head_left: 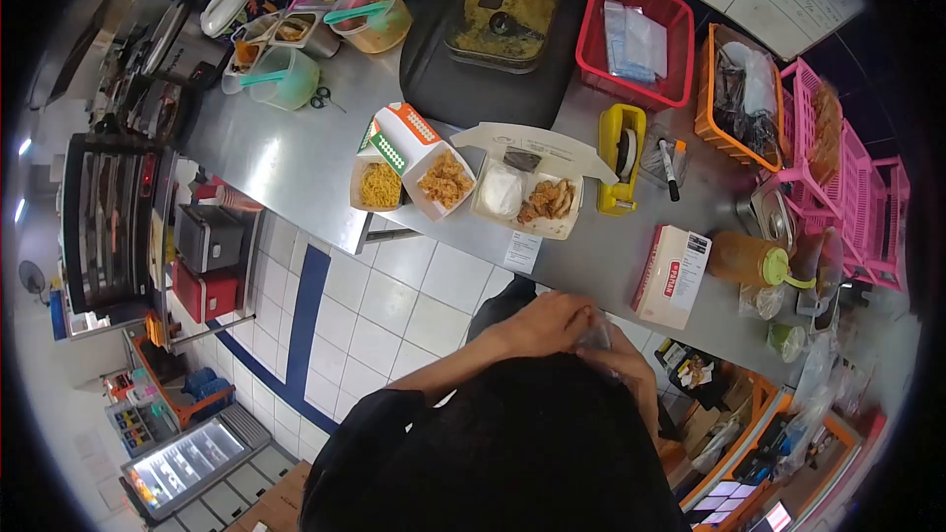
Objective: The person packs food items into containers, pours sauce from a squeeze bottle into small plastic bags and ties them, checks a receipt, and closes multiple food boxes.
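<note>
White floor tiles crossed by a dark blue stripe spread beneath a long steel table that fills the upper part of the view. At its back sits a large black container, its top panel smeared yellow-brown. Just right of it is a red basket with packets inside, then an orange basket holding dark and clear wrapped goods.

Nearer the front edge, a meal box lies with its lid raised, a white rounded mound on the left and browned fried pieces on the right. Beside it are two smaller paper cartons, one filled with something yellow, the other with golden crumbed pieces. Across from them, a white-and-red box is near a yellow tape dispenser.

Close to the front edge, before the person's dark-clothed torso, the left hand and right hand meet at a piece of clear plastic. The left fingers are bent; the right hand is partly hidden, and which fingers pinch the plastic cannot be told.

Smallest are a printed slip below the meal box, a marker right of the dispenser, and scissors farther left.
</note>
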{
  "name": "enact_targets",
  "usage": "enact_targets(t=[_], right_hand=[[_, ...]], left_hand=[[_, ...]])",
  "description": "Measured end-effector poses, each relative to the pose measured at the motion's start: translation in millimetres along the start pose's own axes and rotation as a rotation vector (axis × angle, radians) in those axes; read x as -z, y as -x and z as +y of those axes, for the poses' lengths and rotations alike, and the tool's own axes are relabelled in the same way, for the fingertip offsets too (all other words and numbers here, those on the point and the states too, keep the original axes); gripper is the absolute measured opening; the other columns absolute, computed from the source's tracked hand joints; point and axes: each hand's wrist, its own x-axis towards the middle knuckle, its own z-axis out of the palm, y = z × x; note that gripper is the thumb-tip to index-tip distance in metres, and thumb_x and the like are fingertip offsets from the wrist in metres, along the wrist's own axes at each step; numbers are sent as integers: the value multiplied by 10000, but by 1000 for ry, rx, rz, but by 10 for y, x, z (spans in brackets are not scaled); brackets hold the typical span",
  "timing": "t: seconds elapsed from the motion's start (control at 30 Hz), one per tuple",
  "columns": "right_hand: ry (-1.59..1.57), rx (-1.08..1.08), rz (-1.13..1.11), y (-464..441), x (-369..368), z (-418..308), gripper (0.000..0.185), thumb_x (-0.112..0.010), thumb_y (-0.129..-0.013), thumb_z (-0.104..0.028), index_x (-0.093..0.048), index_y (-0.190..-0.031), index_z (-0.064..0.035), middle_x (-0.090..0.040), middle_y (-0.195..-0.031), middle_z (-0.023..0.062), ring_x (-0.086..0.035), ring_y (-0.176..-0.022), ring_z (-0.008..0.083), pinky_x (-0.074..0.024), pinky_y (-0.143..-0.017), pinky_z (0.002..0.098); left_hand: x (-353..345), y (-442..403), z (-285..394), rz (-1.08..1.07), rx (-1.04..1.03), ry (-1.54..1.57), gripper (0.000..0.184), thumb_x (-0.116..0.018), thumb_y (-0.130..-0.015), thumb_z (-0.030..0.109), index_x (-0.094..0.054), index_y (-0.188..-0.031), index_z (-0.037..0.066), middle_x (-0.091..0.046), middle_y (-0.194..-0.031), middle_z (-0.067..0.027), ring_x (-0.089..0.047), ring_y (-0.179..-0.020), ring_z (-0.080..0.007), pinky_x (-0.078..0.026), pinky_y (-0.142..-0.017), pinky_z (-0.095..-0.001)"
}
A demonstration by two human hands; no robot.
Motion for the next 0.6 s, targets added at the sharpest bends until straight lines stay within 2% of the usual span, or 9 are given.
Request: enact_targets(t=[0.07, 0.2, 0.27, 0.3, 0.4, 0.47, 0.5, 0.57, 0.6], right_hand=[[166, -54, -155, -86, 5, 153, 511, -765, -827, -92, -544, -1285, -44, -638, -1068, 31, -614, -1004, 128, -501, -863, 276], [187, -191, -109, -106, -172, 111, 465, -768, -831, -116, -574, -1249, -56, -652, -982, 27, -616, -947, 113, -504, -799, 265], [256, -19, -16, -168, -100, 354, 456, -778, -831, -143, -583, -1235, -61, -654, -980, 33, -609, -891, 102, -496, -749, 255], [255, -12, -11, -153, -124, 315, 456, -778, -831, -143, -583, -1235, -61, -654, -980, 33, -609, -891, 102, -496, -749, 255], [299, -301, -10, -156, -198, 239, 443, -777, -835, -163, -583, -1218, -54, -648, -1013, 29, -595, -867, 97, -487, -733, 260], [166, -97, 66, -165, -176, 362, 530, -774, -861, -189, -532, -1316, -60, -642, -1037, 41, -617, -886, 121, -510, -781, 281], [166, -92, 71, -162, -201, 359, 530, -774, -861, -189, -532, -1316, -60, -642, -1037, 41, -617, -886, 121, -510, -781, 281], [13, 75, 11, -201, -285, 345, 677, -717, -924, -358, -414, -1467, -91, -592, -1257, 116, -587, -1152, 220, -462, -1004, 355], [13, 79, 14, -227, -342, 310, 677, -717, -924, -358, -414, -1467, -91, -592, -1257, 116, -587, -1152, 220, -462, -1004, 355]], left_hand=[[138, 10, -170, -165, 6, -51, 223, -597, -870, 55, -656, -1080, 14, -710, -898, -190, -685, -875, -393, -535, -806, -446], [274, -5, -188, -287, 49, -43, 259, -650, -846, 110, -689, -1092, 37, -708, -924, -146, -682, -892, -374, -535, -804, -453], [224, 11, -200, -194, -86, -293, 247, -696, -835, 176, -706, -1057, 70, -689, -952, -112, -680, -890, -356, -541, -789, -454], [205, 22, -223, -198, -92, -297, 247, -696, -835, 176, -706, -1057, 70, -689, -952, -112, -680, -890, -356, -541, -789, -454], [179, 65, -328, -238, -47, -379, 244, -714, -835, 212, -709, -1047, 90, -664, -955, -88, -675, -889, -348, -544, -779, -448], [139, 79, -378, -141, -94, -324, 249, -715, -838, 206, -708, -1062, 95, -676, -981, -91, -675, -888, -347, -546, -766, -440], [127, 85, -425, -144, -101, -325, 249, -715, -838, 206, -708, -1062, 95, -676, -981, -91, -675, -888, -347, -546, -766, -440], [128, 81, -526, 21, -226, -141, 232, -691, -849, 148, -718, -1071, 88, -689, -1020, -107, -678, -864, -349, -546, -756, -437], [165, 89, -499, 19, -230, -141, 232, -691, -849, 148, -718, -1071, 88, -689, -1020, -107, -678, -864, -349, -546, -756, -437]])
